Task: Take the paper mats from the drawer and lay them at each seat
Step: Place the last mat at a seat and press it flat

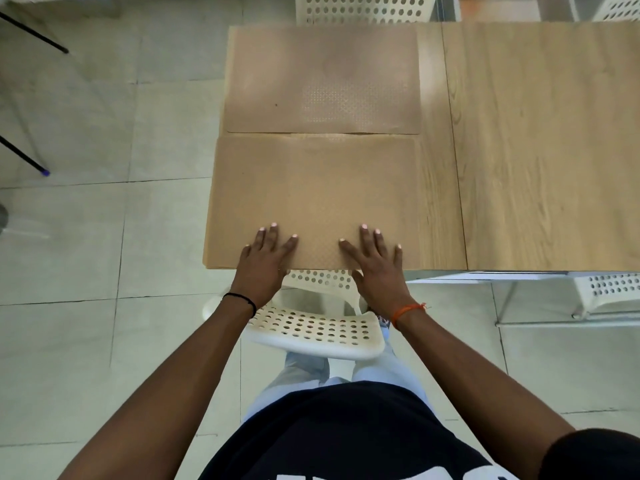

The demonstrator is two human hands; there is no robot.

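Presently both the left hand [265, 259] and right hand [375, 263] pressed flat, fingers spread, on the near paper mat [311, 195] at the tabletop [540, 150] edge, smoothing it; next seat likely needs another mat.

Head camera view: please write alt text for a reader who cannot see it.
A person's left hand and right hand press flat on a brown paper mat at the near edge of a wooden table. A second mat lies just beyond it, and a white perforated chair stands below.
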